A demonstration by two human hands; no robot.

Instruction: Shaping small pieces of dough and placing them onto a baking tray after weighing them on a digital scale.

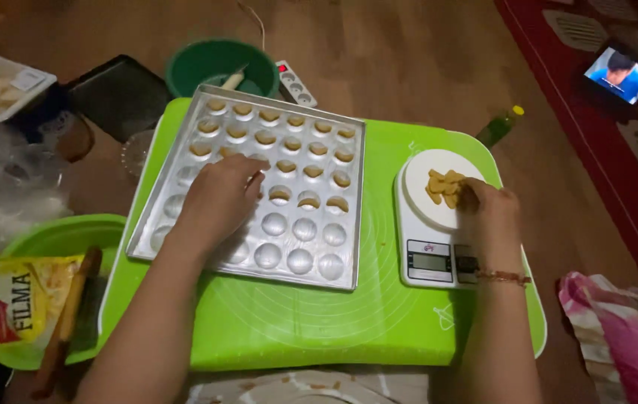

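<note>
Nearest, the left hand (218, 198) rests fingers-down on a metal mould tray (184, 251) of round cups, gripping nothing. The right hand (492, 212) pinches, it seems, 1 of the dough pieces (441, 187) piled on a white kitchen scale (416, 258). They look soft, light and easily squashed, best taken gently by their edges.

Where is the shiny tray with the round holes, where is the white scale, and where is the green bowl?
Metal mould tray (311, 258): head view, on an empty dome near its front edge.
Kitchen scale (430, 263): head view, on its display.
Green bowl (192, 63): head view, on its inner wall.
</note>
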